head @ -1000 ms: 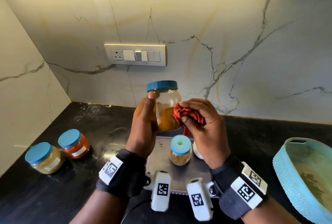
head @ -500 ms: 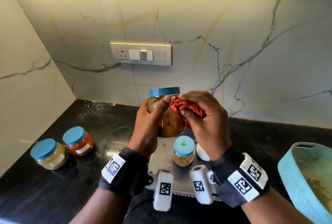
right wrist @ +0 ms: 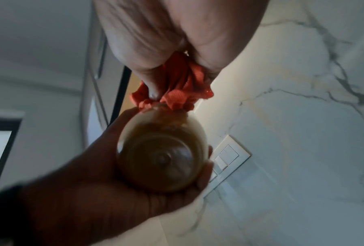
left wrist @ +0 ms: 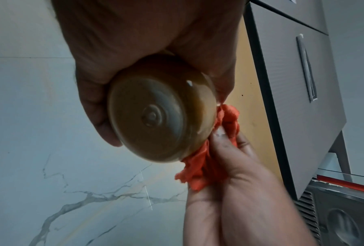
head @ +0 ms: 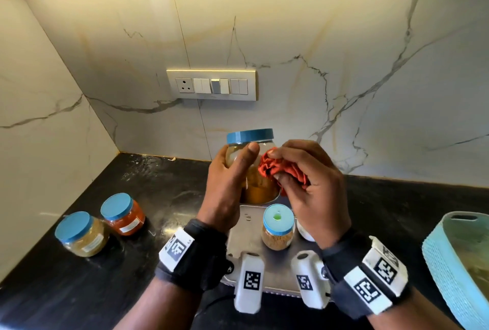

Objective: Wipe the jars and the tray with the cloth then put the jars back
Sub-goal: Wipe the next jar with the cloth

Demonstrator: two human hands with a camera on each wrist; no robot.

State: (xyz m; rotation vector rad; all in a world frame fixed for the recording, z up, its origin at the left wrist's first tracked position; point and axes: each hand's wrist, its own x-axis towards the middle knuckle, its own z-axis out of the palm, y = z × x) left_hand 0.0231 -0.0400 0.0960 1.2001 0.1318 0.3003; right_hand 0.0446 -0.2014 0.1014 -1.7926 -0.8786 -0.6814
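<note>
My left hand (head: 229, 179) grips a clear jar (head: 258, 187) with a blue lid and orange-brown powder, held upright above the metal tray (head: 247, 226). Its round base (left wrist: 155, 119) fills the left wrist view. My right hand (head: 309, 187) clutches a bunched orange cloth (head: 275, 168) and presses it against the jar's right side, as the right wrist view shows at the cloth (right wrist: 176, 93) and jar (right wrist: 162, 158). A small blue-lidded jar (head: 277, 226) stands on the tray. Two more blue-lidded jars, one orange (head: 123, 213) and one yellowish (head: 80, 233), stand on the black counter at left.
A white object (head: 304, 232) sits on the tray, mostly hidden behind my right wrist. A light blue woven basket (head: 449, 263) stands at the right edge. A switch panel (head: 211, 85) is on the marble wall behind. Overhead cabinets hang above.
The cloth has slid up and down the jar's right side while my left hand keeps holding it. The jar sits slightly lower and my view has tilted upward.
</note>
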